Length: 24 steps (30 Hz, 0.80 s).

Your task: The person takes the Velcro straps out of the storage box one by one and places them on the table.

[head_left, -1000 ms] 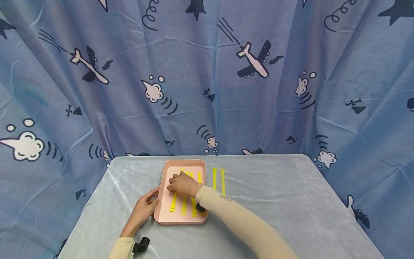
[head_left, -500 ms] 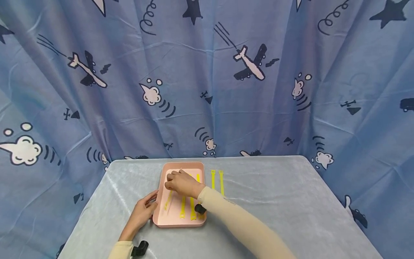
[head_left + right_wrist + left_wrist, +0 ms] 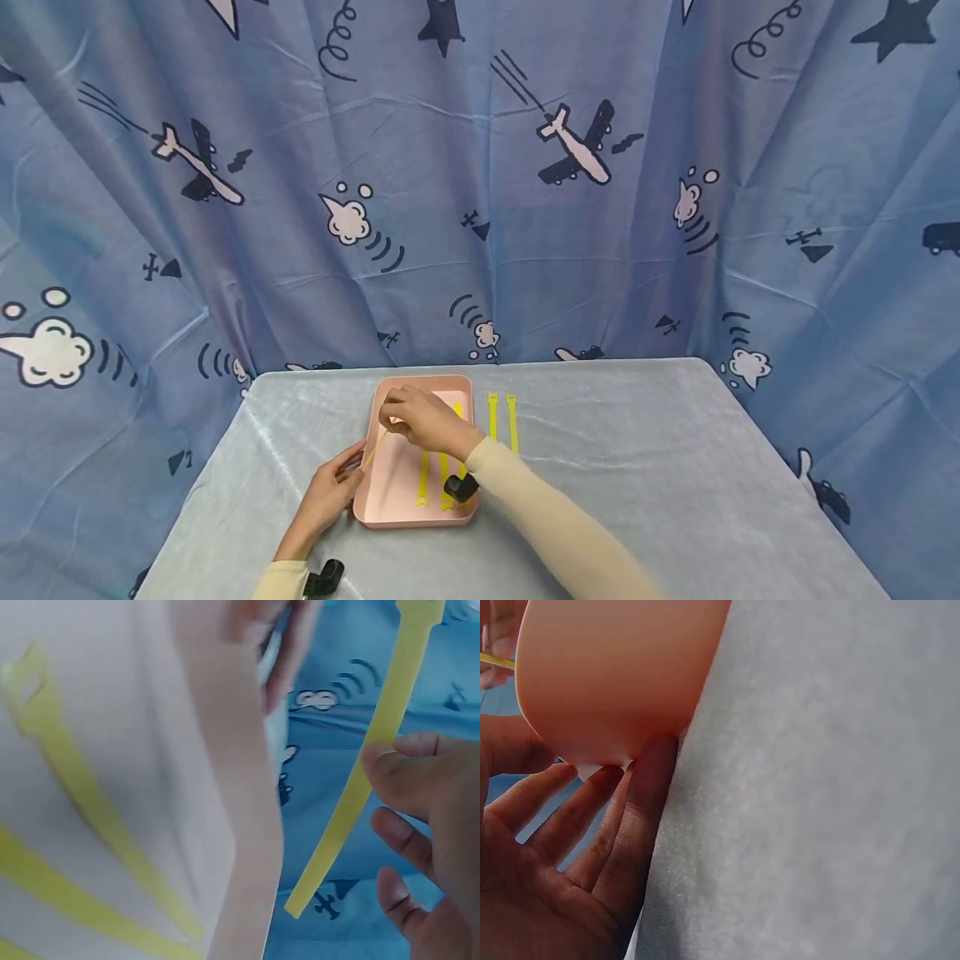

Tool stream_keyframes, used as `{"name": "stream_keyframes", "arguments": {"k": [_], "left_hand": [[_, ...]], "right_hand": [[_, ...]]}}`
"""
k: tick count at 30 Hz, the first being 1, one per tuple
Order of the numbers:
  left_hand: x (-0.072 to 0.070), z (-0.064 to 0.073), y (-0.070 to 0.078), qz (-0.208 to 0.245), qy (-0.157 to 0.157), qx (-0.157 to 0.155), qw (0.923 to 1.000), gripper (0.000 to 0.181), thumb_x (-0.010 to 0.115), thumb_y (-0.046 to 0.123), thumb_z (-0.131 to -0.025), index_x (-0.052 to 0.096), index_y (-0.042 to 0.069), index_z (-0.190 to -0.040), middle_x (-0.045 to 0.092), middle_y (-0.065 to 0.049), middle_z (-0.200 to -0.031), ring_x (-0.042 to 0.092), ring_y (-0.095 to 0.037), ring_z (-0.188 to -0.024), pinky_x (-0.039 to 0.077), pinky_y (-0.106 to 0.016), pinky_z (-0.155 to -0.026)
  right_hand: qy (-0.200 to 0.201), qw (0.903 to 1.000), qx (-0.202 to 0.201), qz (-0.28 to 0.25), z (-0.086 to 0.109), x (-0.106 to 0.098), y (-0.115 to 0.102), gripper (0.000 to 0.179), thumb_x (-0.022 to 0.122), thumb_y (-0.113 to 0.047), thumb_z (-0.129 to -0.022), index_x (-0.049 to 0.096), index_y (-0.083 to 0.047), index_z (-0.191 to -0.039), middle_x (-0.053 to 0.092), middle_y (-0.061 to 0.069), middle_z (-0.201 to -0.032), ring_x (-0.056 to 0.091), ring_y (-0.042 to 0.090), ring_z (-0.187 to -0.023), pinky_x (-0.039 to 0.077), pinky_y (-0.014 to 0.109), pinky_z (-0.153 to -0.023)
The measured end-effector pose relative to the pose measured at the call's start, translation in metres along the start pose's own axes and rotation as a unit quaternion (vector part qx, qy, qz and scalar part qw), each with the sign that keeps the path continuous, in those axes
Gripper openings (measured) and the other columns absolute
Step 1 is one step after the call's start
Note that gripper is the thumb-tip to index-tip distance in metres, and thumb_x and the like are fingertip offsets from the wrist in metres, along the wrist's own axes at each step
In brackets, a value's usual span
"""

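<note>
In the head view, my right hand [image 3: 426, 418] is above the upper left part of a pink tray [image 3: 396, 497]. Thumb and fingertips pinch a thin yellow cable strap [image 3: 375, 450]. In the right wrist view this strap [image 3: 382, 724] hangs at a slant, its wide end up and its plain tip down, outside the tray edge. My left hand [image 3: 322, 502] rests against the tray's left side. Seen from the left wrist, its fairly straight fingers touch the tray's outer wall [image 3: 622, 667], with the thumb near the rim. Several more yellow straps [image 3: 423, 485] lie in the tray, partly hidden by my right arm.
Two yellow straps, one [image 3: 492, 417] closer to the tray and one [image 3: 513, 423] farther right, lie on the grey cloth-covered table [image 3: 637, 467]. Behind the table hangs a blue patterned curtain [image 3: 420, 275].
The right hand has lifted the leftmost strap from the tray floor and carried it slightly left, toward the tray's left edge. The left hand stays at the tray's side.
</note>
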<state>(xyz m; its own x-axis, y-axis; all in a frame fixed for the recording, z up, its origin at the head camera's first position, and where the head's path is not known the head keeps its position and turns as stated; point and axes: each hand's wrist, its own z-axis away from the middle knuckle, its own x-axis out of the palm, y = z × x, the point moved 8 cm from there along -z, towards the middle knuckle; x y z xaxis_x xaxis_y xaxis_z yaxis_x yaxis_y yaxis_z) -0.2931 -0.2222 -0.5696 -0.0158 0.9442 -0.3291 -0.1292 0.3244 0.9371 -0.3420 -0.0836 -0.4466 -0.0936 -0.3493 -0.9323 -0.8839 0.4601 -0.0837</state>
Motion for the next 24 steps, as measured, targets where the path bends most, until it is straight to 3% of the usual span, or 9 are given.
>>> {"name": "stream_keyframes", "arguments": {"k": [6, 10, 14, 17, 24], "left_hand": [[-0.001, -0.001, -0.002, -0.006, 0.006, -0.003, 1.0000, 0.049, 0.056, 0.010, -0.097, 0.048, 0.014, -0.146, 0.054, -0.019, -0.143, 0.062, -0.027, -0.114, 0.054, -0.029, -0.063], [-0.001, -0.001, -0.003, -0.012, 0.006, -0.011, 0.9998, 0.050, 0.056, 0.011, -0.098, 0.048, 0.016, -0.146, 0.054, -0.018, -0.143, 0.062, -0.025, -0.113, 0.054, -0.029, -0.063], [0.000, -0.002, -0.003, -0.016, 0.003, -0.013, 0.9998, 0.050, 0.055, 0.011, -0.098, 0.047, 0.017, -0.147, 0.053, -0.018, -0.144, 0.061, -0.027, -0.116, 0.054, -0.029, -0.065], [0.000, -0.002, -0.003, -0.017, 0.003, -0.011, 0.9998, 0.050, 0.055, 0.011, -0.098, 0.048, 0.016, -0.147, 0.053, -0.018, -0.144, 0.061, -0.028, -0.117, 0.054, -0.029, -0.066], [0.000, -0.001, -0.003, -0.016, 0.001, -0.011, 0.9998, 0.050, 0.055, 0.012, -0.098, 0.047, 0.016, -0.147, 0.052, -0.018, -0.145, 0.060, -0.030, -0.119, 0.055, -0.029, -0.068]], "right_hand": [[0.021, 0.9940, 0.034, -0.102, 0.006, -0.007, 0.008, 0.011, 0.071, -0.015, -0.090, 0.062, -0.020, -0.087, 0.061, -0.005, -0.095, 0.055, 0.010, -0.094, 0.044, 0.020, -0.085], [0.042, 0.9809, 0.067, -0.178, 0.010, -0.009, 0.014, 0.009, 0.069, -0.014, -0.091, 0.060, -0.016, -0.090, 0.062, -0.001, -0.097, 0.057, 0.012, -0.096, 0.049, 0.024, -0.087], [0.077, 0.9603, 0.106, -0.247, 0.015, -0.015, 0.021, 0.009, 0.067, -0.013, -0.092, 0.059, -0.014, -0.090, 0.063, 0.000, -0.096, 0.059, 0.012, -0.093, 0.051, 0.031, -0.081], [0.079, 0.9449, 0.139, -0.286, 0.017, -0.015, 0.025, 0.008, 0.066, -0.014, -0.094, 0.059, -0.016, -0.091, 0.063, -0.002, -0.094, 0.058, 0.009, -0.090, 0.048, 0.026, -0.074], [0.083, 0.8925, 0.205, -0.393, 0.023, -0.005, 0.032, 0.004, 0.064, -0.011, -0.095, 0.060, -0.012, -0.096, 0.064, 0.001, -0.092, 0.060, 0.007, -0.088, 0.049, 0.020, -0.073]]}}
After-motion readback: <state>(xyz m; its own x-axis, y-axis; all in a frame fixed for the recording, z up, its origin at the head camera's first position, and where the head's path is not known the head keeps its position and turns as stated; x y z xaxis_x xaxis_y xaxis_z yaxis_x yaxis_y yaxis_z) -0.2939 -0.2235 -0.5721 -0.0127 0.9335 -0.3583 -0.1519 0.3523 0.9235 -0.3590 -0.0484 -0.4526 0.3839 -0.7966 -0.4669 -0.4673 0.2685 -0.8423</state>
